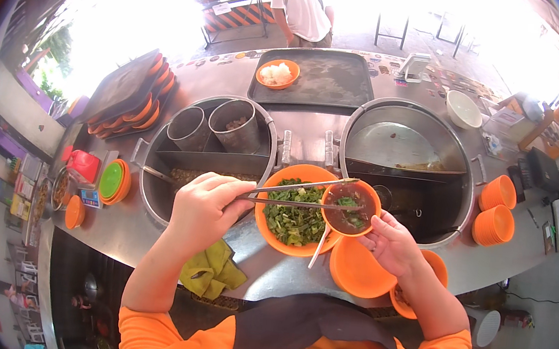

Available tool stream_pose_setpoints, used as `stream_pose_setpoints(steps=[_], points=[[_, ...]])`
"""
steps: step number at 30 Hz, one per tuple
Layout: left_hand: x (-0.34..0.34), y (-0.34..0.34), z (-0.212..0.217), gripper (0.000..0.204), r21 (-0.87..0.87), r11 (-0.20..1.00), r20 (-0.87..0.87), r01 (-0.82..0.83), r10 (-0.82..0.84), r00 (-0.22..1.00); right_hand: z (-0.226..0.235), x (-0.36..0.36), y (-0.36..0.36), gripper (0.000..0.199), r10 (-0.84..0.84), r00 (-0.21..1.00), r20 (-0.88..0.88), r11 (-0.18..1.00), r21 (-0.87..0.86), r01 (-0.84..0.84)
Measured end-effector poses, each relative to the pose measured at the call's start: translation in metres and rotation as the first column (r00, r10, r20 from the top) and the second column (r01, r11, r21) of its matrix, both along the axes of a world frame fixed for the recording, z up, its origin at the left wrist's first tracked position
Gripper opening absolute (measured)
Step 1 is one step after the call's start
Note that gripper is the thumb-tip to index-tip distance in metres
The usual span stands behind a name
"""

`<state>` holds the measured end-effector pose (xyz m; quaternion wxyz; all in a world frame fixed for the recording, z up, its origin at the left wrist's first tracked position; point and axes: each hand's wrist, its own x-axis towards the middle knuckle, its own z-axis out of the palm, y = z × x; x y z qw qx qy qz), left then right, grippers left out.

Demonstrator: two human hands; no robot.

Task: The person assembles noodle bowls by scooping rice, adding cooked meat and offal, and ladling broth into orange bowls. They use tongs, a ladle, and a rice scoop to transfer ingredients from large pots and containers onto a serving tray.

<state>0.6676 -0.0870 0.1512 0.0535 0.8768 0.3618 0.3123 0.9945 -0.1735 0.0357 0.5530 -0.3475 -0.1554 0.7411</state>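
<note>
My left hand [205, 209] is closed around a pair of long dark tongs [283, 203], whose arms reach right with their tips over a small orange bowl [349, 227]. My right hand [392, 244] grips that bowl by its right side; brown broth and some chopped greens show in it. Beneath the tongs stands a larger orange bowl [308, 251] full of chopped leafy greens [290, 222]. A pale utensil handle [318, 249] crosses its right rim; its other end is hidden. Below the held bowl sits another orange bowl [361, 272], and one more [436, 263] lies partly under my right forearm.
Two round divided metal pots [150, 160] [417, 107] are set into the counter. A dark tray [332, 77] bears a bowl of white food [276, 75]. Orange bowl stacks [493, 225] stand right, stacked trays [120, 91] left. A green cloth [213, 270] lies near. Someone [302, 8] stands beyond the counter.
</note>
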Motion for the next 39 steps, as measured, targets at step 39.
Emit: stream_pose_setpoints(steps=[39], points=[[-0.115,0.170,-0.119,0.057,0.222,0.871,-0.236,-0.438,0.484,0.843,-0.085,-0.019,0.377,0.020,-0.479,0.873,0.094,0.872,-0.065,0.485]])
